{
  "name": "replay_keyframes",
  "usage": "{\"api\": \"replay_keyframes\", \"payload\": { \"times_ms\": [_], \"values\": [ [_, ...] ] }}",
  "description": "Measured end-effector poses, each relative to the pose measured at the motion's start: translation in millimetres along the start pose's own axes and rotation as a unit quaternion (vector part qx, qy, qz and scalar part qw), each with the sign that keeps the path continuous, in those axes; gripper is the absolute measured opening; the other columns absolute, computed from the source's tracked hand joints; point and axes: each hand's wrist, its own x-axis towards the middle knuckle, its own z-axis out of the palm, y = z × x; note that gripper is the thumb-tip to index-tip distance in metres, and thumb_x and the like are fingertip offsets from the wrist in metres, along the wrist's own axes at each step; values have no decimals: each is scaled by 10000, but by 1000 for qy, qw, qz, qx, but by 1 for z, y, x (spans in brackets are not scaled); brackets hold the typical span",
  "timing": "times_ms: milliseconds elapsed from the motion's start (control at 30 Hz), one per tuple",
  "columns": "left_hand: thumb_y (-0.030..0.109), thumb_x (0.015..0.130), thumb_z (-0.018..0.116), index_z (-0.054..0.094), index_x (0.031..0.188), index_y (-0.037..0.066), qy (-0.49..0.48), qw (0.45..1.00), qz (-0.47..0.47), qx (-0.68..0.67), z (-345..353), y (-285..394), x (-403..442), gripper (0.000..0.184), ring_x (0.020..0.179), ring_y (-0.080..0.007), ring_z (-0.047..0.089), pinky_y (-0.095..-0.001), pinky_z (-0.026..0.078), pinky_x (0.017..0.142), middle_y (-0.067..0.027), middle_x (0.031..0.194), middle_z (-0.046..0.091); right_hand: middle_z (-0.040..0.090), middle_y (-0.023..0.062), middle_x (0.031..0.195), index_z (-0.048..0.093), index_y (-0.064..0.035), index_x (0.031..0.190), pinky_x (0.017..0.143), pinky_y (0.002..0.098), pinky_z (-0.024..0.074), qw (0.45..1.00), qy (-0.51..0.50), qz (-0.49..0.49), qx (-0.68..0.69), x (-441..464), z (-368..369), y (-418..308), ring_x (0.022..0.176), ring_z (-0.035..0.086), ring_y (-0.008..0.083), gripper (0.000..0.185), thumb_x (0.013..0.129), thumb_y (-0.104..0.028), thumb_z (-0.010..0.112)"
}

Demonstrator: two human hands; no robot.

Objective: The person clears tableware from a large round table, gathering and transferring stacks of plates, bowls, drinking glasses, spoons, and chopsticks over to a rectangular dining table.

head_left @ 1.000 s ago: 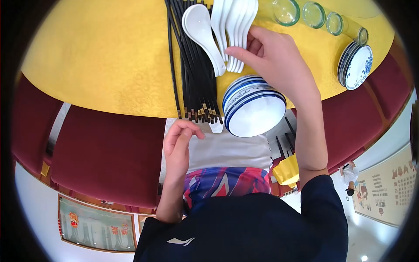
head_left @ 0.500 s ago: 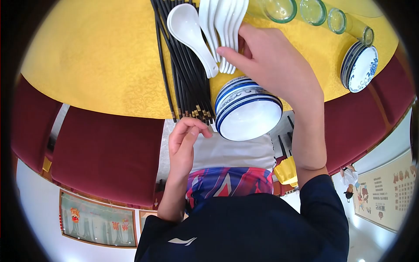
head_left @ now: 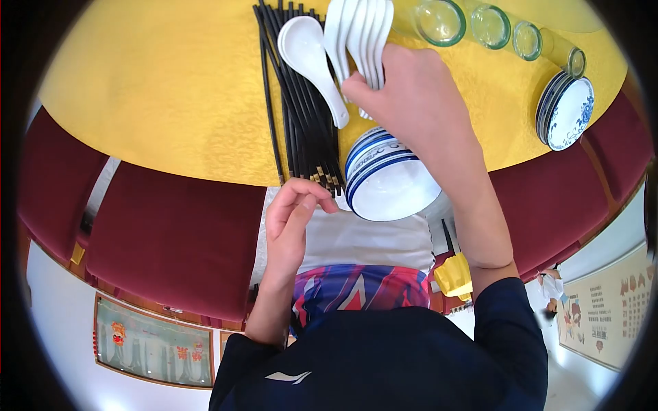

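My right hand (head_left: 418, 96) is closed around the handles of several white soup spoons (head_left: 370, 34), nested together on the table. Another white spoon (head_left: 305, 51) lies just left of them, partly on a bundle of black chopsticks (head_left: 305, 123) with gold-banded ends. My left hand (head_left: 293, 216) is at the table edge below those ends, fingers loosely bent and apart from the thumb, holding nothing. Between my hands, a stack of white bowls with blue rims (head_left: 391, 188) sits at the edge, partly behind my right wrist.
Several clear glasses (head_left: 491, 27) lie in a row at the upper right of the yellow tablecloth (head_left: 157, 103). Beyond them is a stack of blue-patterned dishes (head_left: 572, 113). Dark red chairs (head_left: 175, 240) surround the table. A person (head_left: 550, 288) stands at the far right.
My right hand has moved slightly downward around the spoon handles, covering more of them. My left hand has barely moved. The view has shifted slightly, moving the chopsticks and bowls a little right.
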Motion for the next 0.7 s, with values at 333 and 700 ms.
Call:
{"api": "replay_keyframes", "payload": {
  "times_ms": [333,700],
  "values": [
    [81,939,435,559,964,-18,-17,999,46,3,8,28,12,160,826,-171,569,-308,439,790,-100,885,593,564,250,585,601,93,738,558,423,499,995,-8,19,97,-12,-28,-8,569,604,394,313,774,-217,620],
    [225,733,805,42,1502,92,-32,960,249,-125,36,80,33,1091,1175,-313,526,-399,506,907,-234,1355,412,583,192,627,572,50,839,533,412,498,985,-80,-97,121,-80,-57,-68,570,616,359,289,780,-217,667]
  ]
}}
